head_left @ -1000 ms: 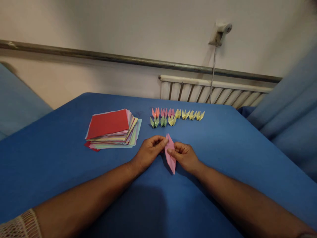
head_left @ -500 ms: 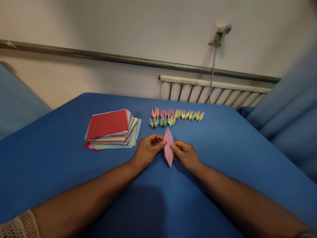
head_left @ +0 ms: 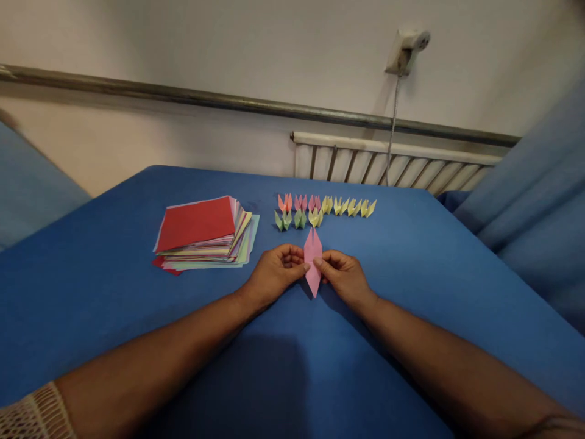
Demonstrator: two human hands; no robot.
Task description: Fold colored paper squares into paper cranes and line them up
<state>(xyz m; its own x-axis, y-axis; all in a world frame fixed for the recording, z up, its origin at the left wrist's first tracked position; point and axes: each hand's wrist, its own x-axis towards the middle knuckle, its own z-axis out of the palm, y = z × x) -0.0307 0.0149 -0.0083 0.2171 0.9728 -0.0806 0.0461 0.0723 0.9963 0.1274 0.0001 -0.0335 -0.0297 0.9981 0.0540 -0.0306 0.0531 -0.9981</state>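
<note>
A pink folded paper (head_left: pixel 313 249), long and pointed, with a slit in its far end, is held just over the blue table (head_left: pixel 219 341). My left hand (head_left: pixel 278 273) pinches its left edge, thumb on top. On the opposite edge my right hand (head_left: pixel 345 277) has its thumb pressed on the paper, the fingers curled behind it. Just beyond the paper's far tip stand small folded paper figures in two rows, among them a yellow one (head_left: pixel 315 217), a green one (head_left: pixel 283 220) and an orange one (head_left: pixel 285 202).
Left of my hands lies a thick stack of coloured paper (head_left: pixel 196 225) with a red sheet on top. Behind the table are a wall rail (head_left: pixel 205 97), a radiator (head_left: pixel 347 145) and a socket with a cord (head_left: pixel 404 53). A blue curtain (head_left: pixel 534 201) hangs at the right.
Both thumbs have moved closer together across the pink paper's middle, and the paper stands straighter. The whole view has shifted slightly. The figures and stack stay in place.
</note>
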